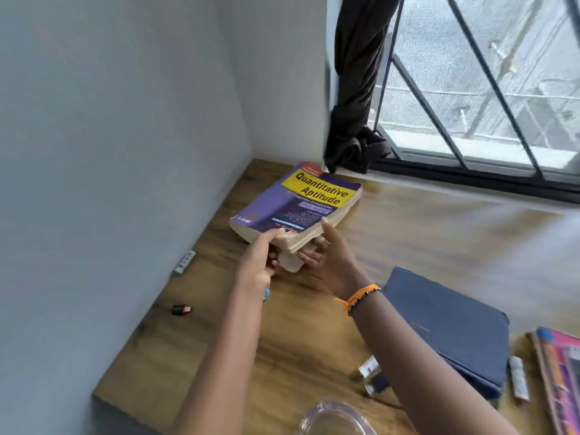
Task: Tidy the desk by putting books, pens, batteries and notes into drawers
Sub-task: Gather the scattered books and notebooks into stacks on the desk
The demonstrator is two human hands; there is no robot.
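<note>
book (295, 205): thick, likely heavy, floppy paperback | left hand (260, 262) pinches near corner | right hand (329, 255) cradles underneath, fingers relaxed | support beneath

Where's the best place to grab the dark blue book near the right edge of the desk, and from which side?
Take the dark blue book by its near edge, coming from the person's side. It lies flat on the desk, and that thick edge faces the person, with small items close against it.

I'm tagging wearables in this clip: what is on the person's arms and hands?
Both forearms are bare, with no sleeves in view. The right wrist carries a thin orange thread band with dark beads and a loose knotted end. A small blue bit shows at the left wrist; what it is cannot be told.
</note>
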